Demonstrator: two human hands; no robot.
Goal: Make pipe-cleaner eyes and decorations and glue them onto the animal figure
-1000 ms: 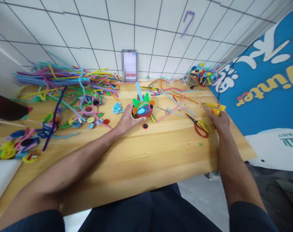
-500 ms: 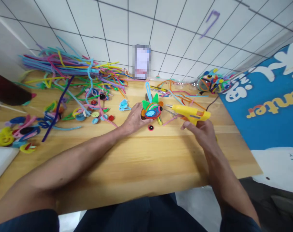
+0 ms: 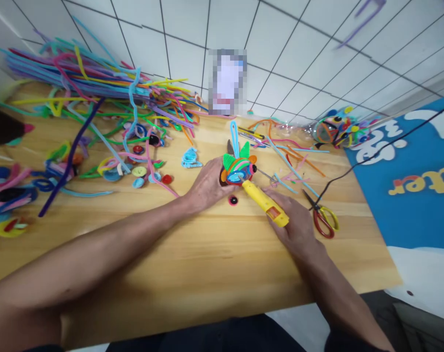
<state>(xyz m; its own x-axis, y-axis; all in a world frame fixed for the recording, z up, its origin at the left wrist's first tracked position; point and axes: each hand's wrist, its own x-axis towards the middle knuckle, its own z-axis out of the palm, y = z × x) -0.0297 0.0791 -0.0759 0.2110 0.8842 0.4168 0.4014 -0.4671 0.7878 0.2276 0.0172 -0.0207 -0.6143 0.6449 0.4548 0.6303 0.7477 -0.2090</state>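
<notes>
A phone [image 3: 227,82] is propped against the tiled wall [image 3: 185,34]. A blue banner [image 3: 420,217] is seen beside the table [image 3: 207,264].

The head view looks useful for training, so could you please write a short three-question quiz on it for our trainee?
1. Which hand holds the yellow glue gun?
2. True or false: the scissors lie on the table, to the right of the glue gun.
3. What colour is the tall loop standing up from the craft piece?
A) red
B) light blue
C) black

Key: 1. The right hand. 2. True. 3. B.
</notes>
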